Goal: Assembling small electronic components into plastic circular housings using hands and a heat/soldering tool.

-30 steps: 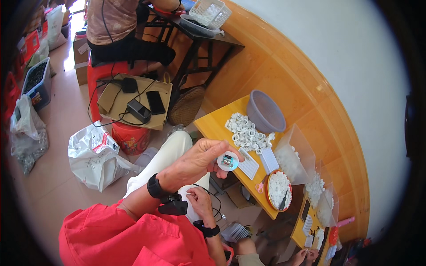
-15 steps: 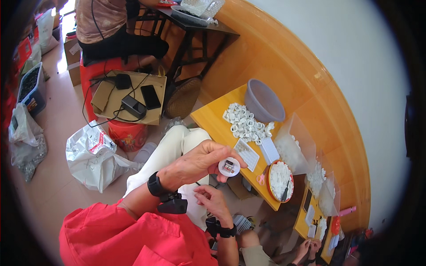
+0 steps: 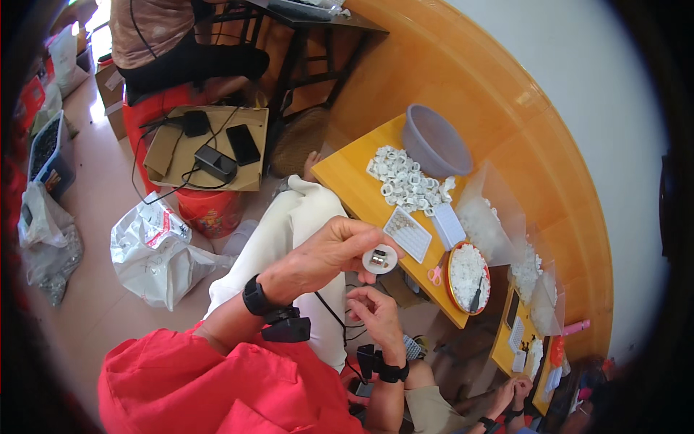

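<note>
My left hand (image 3: 345,249) holds a small white round part (image 3: 379,259) by its rim, between thumb and fingers. Its face is toward me, showing a dark and metallic insert in the centre. Below and to the right, my right hand (image 3: 376,315) hovers with loosely bent fingers, thumb and forefinger apart; nothing shows in it. A black band with a small device sits on each wrist. Beyond the left hand, a white grid tray (image 3: 408,234) lies on the yellow table (image 3: 354,173), beside a heap of white ring-shaped parts (image 3: 410,181).
Also on the table are a grey basin (image 3: 436,141), a white block-like tray (image 3: 449,226), pink scissors (image 3: 435,274) and a red-rimmed bowl (image 3: 453,293) of white pieces. A cardboard tray (image 3: 166,163) with devices and a white bag (image 3: 155,253) stand left. Co-workers sit nearby.
Both hands have shifted a little to the right in the picture, the left one slightly up. The white round part stays in my left hand. The view has shifted slightly.
</note>
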Action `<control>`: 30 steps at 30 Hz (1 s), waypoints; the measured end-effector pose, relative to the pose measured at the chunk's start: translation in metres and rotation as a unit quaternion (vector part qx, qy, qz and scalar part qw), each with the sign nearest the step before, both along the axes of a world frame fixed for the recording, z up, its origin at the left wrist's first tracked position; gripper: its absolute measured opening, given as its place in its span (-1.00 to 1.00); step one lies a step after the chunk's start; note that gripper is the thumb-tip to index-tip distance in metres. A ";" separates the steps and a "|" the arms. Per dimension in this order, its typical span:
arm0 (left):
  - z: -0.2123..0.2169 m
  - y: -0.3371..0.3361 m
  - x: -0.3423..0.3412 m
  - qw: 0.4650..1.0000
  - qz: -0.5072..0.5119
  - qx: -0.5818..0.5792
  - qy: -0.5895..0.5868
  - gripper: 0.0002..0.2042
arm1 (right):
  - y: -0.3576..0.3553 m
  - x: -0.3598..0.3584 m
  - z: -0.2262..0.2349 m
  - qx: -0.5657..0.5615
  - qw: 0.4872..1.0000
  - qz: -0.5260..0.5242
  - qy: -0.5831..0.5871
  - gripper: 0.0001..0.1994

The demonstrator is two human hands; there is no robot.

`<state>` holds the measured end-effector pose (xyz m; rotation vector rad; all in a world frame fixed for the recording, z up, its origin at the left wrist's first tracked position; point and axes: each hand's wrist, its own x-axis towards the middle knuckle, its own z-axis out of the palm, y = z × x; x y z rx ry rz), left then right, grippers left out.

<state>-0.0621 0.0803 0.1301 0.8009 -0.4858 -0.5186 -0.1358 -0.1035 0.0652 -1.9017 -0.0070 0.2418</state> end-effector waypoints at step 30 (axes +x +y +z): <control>-0.025 -0.029 0.041 0.999 0.005 -0.044 0.018 -0.55 | -0.064 -0.029 -0.038 0.015 0.983 -0.182 0.008 -0.90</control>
